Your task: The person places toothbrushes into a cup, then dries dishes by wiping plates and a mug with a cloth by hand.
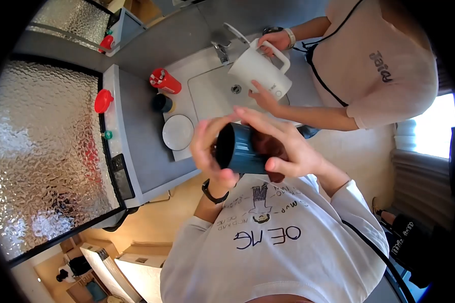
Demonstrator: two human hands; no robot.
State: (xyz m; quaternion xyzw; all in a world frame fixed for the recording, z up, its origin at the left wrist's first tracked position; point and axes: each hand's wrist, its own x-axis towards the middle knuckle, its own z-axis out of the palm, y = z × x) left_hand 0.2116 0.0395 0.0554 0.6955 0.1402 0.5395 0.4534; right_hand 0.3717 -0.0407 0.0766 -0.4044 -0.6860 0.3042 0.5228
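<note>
A dark teal cup lies on its side between my two hands, its open mouth facing left. My left hand, with a black band at the wrist, curls round the rim end. Around the other end wraps my right hand. A reddish-brown thing, too unclear to name, shows between the cup and my right palm. Beyond my hands, another person's hands hold a white kettle with its lid raised above the sink.
Left of the sink are a red cup with things in it, a dark cup and a white round plate. A faucet stands behind the basin. The other person is close on the right.
</note>
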